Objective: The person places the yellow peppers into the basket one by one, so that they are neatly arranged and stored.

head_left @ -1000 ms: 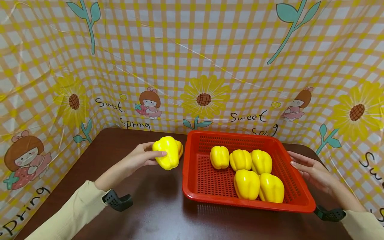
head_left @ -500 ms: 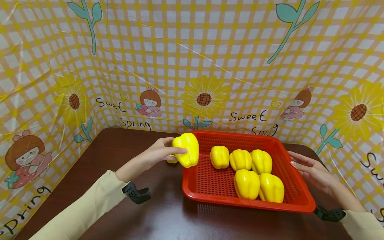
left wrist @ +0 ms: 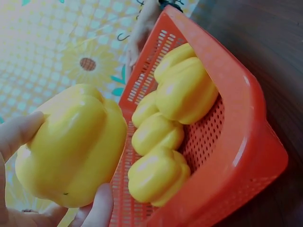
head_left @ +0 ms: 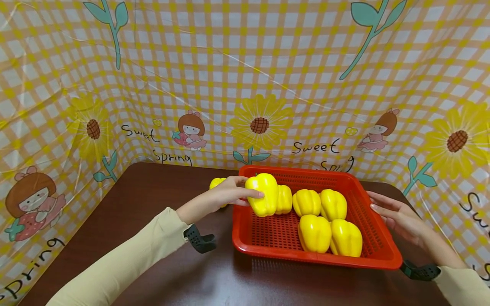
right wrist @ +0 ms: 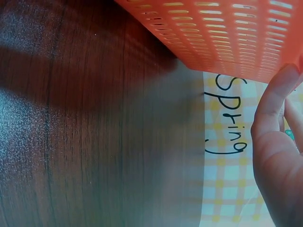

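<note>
In the head view my left hand [head_left: 229,192] holds a yellow bell pepper [head_left: 263,196], thumb on its near side, above the left part of a red plastic basket [head_left: 275,254]. The left wrist view shows this pepper [left wrist: 71,146] gripped between thumb and fingers, apart from the peppers in the basket. Several yellow bell peppers [head_left: 314,233] lie inside, mostly toward the right; the held one partly covers one of them. My right hand [head_left: 400,219] rests with extended fingers against the basket's right side. In the right wrist view its thumb [right wrist: 279,90] touches the slotted wall.
Another yellow pepper [head_left: 216,182] sits on the dark wooden table [head_left: 180,276] left of the basket, partly hidden by my left hand. A checked, flower-printed cloth [head_left: 214,76] hangs behind and along both sides.
My left hand has carried the pepper rightward from beside the basket, across its left rim to over its inside. The pepper on the table now shows left of that hand. My right hand stays put.
</note>
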`<state>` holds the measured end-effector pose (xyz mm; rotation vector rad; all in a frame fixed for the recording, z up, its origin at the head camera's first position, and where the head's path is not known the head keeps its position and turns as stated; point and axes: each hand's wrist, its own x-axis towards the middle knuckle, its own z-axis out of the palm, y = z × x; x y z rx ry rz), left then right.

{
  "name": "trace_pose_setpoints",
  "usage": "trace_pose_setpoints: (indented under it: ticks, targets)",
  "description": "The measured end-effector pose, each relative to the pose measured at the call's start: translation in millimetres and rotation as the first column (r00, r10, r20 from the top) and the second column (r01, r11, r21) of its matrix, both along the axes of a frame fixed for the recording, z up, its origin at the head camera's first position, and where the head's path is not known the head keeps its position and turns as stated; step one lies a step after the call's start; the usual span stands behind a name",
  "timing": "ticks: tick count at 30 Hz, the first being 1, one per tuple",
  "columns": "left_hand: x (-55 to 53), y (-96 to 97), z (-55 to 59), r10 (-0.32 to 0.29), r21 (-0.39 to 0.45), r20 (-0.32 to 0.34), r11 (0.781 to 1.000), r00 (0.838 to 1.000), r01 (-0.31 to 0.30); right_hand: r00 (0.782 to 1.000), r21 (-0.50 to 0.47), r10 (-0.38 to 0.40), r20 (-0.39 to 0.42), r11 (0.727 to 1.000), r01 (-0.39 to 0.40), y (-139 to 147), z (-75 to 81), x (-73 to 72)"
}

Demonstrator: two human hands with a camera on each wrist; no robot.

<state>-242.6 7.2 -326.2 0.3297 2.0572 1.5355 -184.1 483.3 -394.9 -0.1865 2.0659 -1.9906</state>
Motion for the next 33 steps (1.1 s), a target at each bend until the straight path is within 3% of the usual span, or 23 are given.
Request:
trace_pose_setpoints:
  ticks: [9, 23, 33]
  targets:
    - [-2.2, 25.4, -8.8, -0.073, 0.012, 0.057, 0.997, 0.996, 0.072, 1.000, -0.018, 0.016, -0.002, 1.000, -0.016, 0.7, 0.2, -1.3]
    - [-9.2, 59.0, -17.8, -0.183, -0.109, 0.065, 0.976, 0.981, 0.189, 0.999, -0.019, 0.028, -0.027, 0.999, -0.029, 0.8, 1.8, -3.4]
    - [-11.8, 72.8, -20.0, -0.184, -0.170, 0.134, 0.964, 0.974, 0.205, 1.000, -0.011, 0.023, -0.017, 1.000, -0.023, 1.2, 0.1, -2.8]
